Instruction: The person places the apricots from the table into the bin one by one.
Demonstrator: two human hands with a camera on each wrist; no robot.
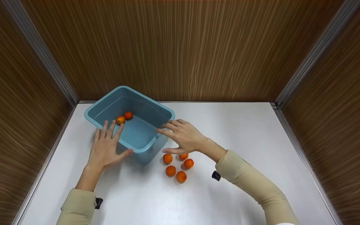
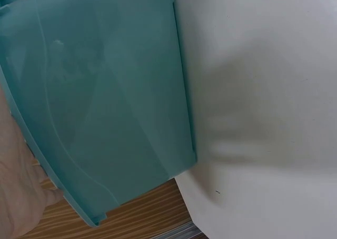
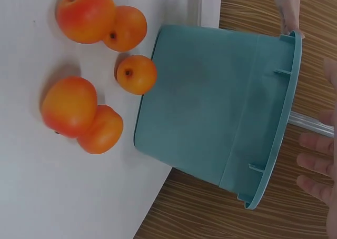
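Note:
A blue plastic tub [image 1: 145, 100] stands at the back left of the white table [image 1: 245, 140]. Two orange fruits [image 1: 124, 117] lie inside it near the far left wall. My left hand [image 1: 108, 145] rests on the tub's near left rim, fingers straight over the edge and thumb against the front wall. My right hand [image 1: 180, 137] touches the tub's right rim with straight fingers and holds nothing. Several orange fruits [image 1: 176, 166] lie on the table just below the right hand. The right wrist view shows these fruits [image 3: 136, 74] beside the tub's wall [image 3: 221, 107]; the left wrist view shows the tub's outer wall [image 2: 105, 102].
Brown wood-grain walls [image 1: 180, 50] close in the table at the back and on both sides, with metal corner strips [image 1: 52, 68]. Bare white table surface [image 1: 155, 203] stretches to the right of the tub and toward the front.

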